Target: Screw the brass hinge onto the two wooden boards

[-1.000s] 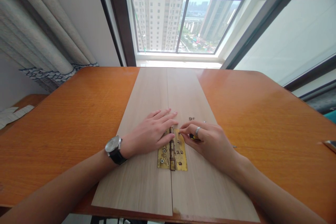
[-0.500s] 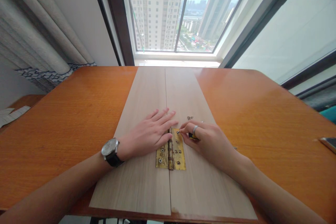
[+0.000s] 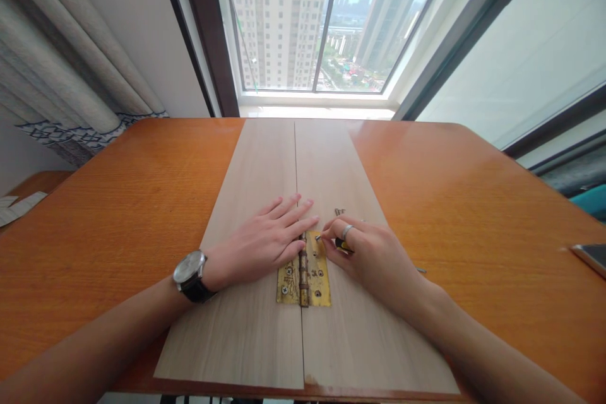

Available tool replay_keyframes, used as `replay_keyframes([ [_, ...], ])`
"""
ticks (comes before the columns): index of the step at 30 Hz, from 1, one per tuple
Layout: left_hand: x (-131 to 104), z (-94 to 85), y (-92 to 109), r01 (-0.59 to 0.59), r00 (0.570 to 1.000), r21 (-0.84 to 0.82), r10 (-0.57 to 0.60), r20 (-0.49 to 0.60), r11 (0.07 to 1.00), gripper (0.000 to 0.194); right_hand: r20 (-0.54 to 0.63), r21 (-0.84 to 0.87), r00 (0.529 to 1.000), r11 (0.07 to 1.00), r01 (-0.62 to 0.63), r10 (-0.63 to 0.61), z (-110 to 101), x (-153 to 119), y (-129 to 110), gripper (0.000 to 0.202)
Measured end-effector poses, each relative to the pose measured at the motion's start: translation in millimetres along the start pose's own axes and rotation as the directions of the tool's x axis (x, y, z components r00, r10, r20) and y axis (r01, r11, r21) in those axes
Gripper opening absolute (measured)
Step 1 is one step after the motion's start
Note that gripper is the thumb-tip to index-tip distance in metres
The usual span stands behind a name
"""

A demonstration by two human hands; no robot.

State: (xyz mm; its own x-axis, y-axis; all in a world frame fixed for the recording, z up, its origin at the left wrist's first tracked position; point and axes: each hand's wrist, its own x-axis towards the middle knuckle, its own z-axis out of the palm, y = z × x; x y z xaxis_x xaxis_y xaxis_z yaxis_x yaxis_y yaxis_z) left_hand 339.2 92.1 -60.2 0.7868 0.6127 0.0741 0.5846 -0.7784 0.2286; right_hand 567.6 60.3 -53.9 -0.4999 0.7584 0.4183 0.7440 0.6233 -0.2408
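A worn brass hinge [image 3: 318, 278] lies across the seam between two pale wooden boards [image 3: 237, 341]. My left hand [image 3: 269, 237] rests flat with its fingers spread, covering the hinge's upper left part and the seam. My right hand [image 3: 369, 249] pinches a small screw [image 3: 319, 238] at the top hole of the hinge's right leaf. Tucked in that same hand is a screwdriver [image 3: 341, 245] with a black and yellow handle; a thin metal tip shows beyond the wrist. Screws sit in the lower holes of the left leaf.
Several loose screws [image 3: 339, 211] lie on the right board just beyond my right hand. The boards lie on an orange-brown wooden table [image 3: 132, 221]. A dark flat device [image 3: 591, 257] is near the right edge. A window [image 3: 326, 38] stands behind the table.
The view has shifted slightly. Both hands keep nearly the same places on the boards, with the screw still pinched at the top hole.
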Motion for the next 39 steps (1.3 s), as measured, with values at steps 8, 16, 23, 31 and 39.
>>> replay_keyframes([
  [8,1,0.2,-3,-0.025,1.0,-0.038,0.025,0.002,0.999,0.05,0.0,-0.005,1.0,1.0,0.022,-0.022,1,4,-2,0.018],
  [16,1,-6.2,0,-0.002,0.999,-0.213,-0.009,-0.052,0.977,0.041,0.047,0.027,0.999,0.999,-0.022,0.021,-1,4,-5,0.015],
  [23,25,-10.3,7,-0.057,0.974,-0.461,-0.052,-0.221,0.885,0.007,0.096,0.149,0.995,0.988,-0.05,0.036,-6,6,1,0.017],
  [31,28,-9.1,6,-0.099,0.971,-0.496,-0.025,-0.237,0.863,0.013,0.188,0.286,0.981,0.953,-0.105,0.052,-22,9,2,0.015],
  [39,27,-5.9,4,-0.088,0.976,-0.486,-0.022,-0.215,0.869,0.011,-0.267,0.826,0.832,0.56,-0.063,0.487,-74,29,0,0.007],
])
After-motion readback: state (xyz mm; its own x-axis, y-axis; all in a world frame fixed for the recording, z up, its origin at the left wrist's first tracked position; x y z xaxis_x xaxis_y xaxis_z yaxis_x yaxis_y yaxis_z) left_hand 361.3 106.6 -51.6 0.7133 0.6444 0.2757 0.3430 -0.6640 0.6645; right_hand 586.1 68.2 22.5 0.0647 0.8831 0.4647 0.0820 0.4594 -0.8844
